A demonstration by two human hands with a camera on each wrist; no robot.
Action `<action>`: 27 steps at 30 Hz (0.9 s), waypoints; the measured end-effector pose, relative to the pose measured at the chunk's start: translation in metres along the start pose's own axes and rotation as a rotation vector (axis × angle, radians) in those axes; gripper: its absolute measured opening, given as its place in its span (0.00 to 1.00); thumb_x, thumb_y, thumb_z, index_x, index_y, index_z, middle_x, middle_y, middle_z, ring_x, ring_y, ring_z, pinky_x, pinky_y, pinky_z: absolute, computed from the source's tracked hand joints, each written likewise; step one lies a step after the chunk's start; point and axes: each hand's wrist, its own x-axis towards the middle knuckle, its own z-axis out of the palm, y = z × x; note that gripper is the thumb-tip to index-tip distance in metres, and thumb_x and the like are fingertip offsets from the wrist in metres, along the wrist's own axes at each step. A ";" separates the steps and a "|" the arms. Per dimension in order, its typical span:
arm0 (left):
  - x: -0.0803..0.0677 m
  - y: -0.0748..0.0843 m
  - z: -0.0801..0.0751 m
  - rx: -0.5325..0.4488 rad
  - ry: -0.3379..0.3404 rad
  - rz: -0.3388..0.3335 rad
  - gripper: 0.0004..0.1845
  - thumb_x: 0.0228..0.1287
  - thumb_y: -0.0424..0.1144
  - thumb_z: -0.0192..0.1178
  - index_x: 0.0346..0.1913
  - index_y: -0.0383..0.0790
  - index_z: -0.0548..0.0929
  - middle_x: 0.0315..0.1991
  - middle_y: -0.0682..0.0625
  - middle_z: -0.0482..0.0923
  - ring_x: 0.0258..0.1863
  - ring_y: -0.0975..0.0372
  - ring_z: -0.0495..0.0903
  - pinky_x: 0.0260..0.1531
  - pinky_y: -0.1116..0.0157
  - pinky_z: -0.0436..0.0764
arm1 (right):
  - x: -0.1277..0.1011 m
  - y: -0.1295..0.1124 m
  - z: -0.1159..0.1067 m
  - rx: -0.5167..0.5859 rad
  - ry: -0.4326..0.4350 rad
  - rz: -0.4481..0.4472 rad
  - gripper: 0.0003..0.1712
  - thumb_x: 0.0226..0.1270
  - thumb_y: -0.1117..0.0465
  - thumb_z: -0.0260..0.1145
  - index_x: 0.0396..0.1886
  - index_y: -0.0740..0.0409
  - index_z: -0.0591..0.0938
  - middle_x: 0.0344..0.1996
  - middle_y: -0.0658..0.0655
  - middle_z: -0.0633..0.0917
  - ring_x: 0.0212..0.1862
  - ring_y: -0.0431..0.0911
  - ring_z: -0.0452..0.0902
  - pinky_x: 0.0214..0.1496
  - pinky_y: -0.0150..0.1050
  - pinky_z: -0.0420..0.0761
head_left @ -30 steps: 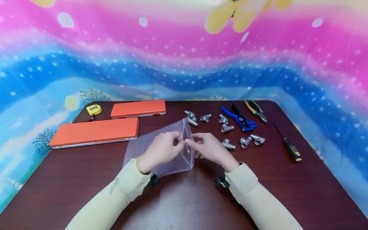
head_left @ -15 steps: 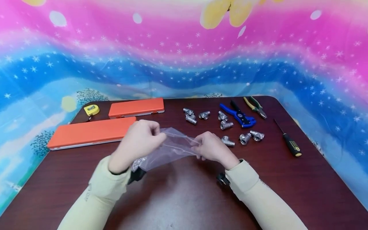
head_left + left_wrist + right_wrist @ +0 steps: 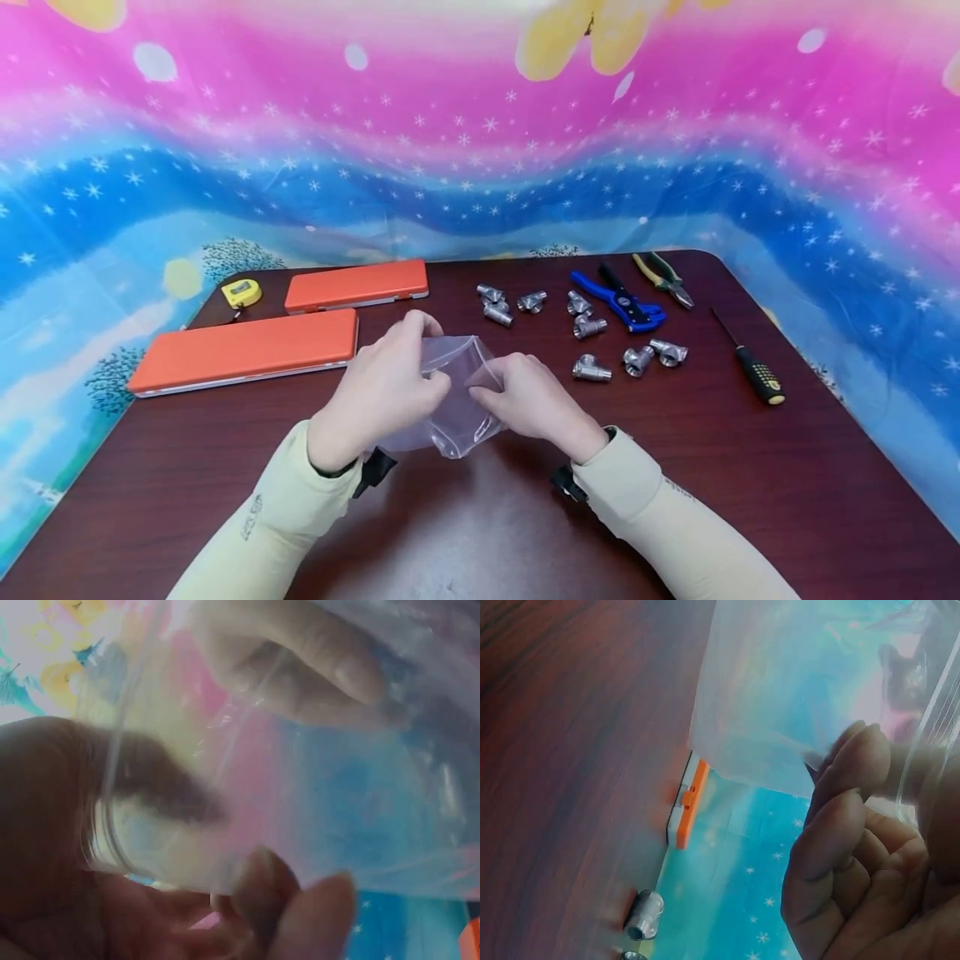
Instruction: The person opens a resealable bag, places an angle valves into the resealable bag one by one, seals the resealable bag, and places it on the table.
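A clear plastic zip bag [image 3: 457, 392] hangs between both hands above the middle of the dark wooden table [image 3: 480, 533]. My left hand [image 3: 382, 387] pinches the bag's rim on its left side, and my right hand [image 3: 525, 396] pinches the rim on the right, with the mouth pulled open upward. The left wrist view looks through the bag film [image 3: 300, 787] with fingers [image 3: 300, 645] pressed on it. In the right wrist view the bag [image 3: 795, 697] hangs above the table beside my curled fingers [image 3: 840, 825]. The bag looks empty.
Several silver pipe fittings [image 3: 592, 367] lie scattered behind my right hand. Blue cutters [image 3: 622, 304], pliers [image 3: 663, 279] and a screwdriver [image 3: 753, 371] lie to the right. Two orange cases [image 3: 243, 350] and a yellow tape measure [image 3: 242, 292] sit at the left. A colourful cloth hangs behind.
The bag was flat and stretched sideways between my hands. Both hands have come closer together and the bag's mouth now stands open between them.
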 end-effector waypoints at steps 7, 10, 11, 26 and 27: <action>-0.016 0.013 -0.001 0.095 0.056 0.129 0.10 0.62 0.30 0.58 0.45 0.41 0.80 0.10 0.57 0.63 0.08 0.64 0.60 0.11 0.65 0.63 | 0.003 0.002 0.001 -0.046 0.117 -0.011 0.16 0.70 0.48 0.66 0.25 0.51 0.87 0.13 0.44 0.79 0.19 0.39 0.75 0.21 0.36 0.71; -0.022 0.019 -0.006 0.113 0.090 0.117 0.11 0.60 0.28 0.57 0.45 0.41 0.81 0.10 0.56 0.63 0.07 0.63 0.60 0.10 0.65 0.62 | 0.007 0.006 0.000 -0.125 0.201 0.008 0.13 0.68 0.51 0.69 0.26 0.52 0.88 0.15 0.44 0.79 0.20 0.40 0.72 0.22 0.37 0.69; -0.023 0.020 -0.007 0.121 0.105 0.108 0.12 0.60 0.27 0.57 0.45 0.40 0.81 0.10 0.56 0.63 0.07 0.62 0.60 0.10 0.65 0.62 | 0.008 0.008 0.000 -0.143 0.219 0.017 0.12 0.67 0.51 0.69 0.27 0.51 0.89 0.16 0.43 0.80 0.20 0.40 0.72 0.22 0.37 0.70; -0.006 0.005 -0.009 0.025 -0.039 -0.015 0.18 0.63 0.27 0.52 0.55 0.42 0.77 0.10 0.51 0.65 0.07 0.59 0.60 0.11 0.64 0.62 | 0.005 0.015 0.004 -0.030 -0.245 0.211 0.35 0.61 0.66 0.70 0.69 0.54 0.72 0.43 0.54 0.80 0.20 0.45 0.77 0.26 0.39 0.79; -0.005 0.005 -0.009 0.016 -0.062 -0.003 0.19 0.62 0.27 0.52 0.55 0.42 0.77 0.10 0.51 0.64 0.07 0.60 0.60 0.11 0.64 0.63 | 0.005 0.016 0.004 -0.070 -0.207 0.210 0.32 0.63 0.63 0.70 0.67 0.53 0.74 0.42 0.52 0.81 0.22 0.44 0.77 0.27 0.39 0.78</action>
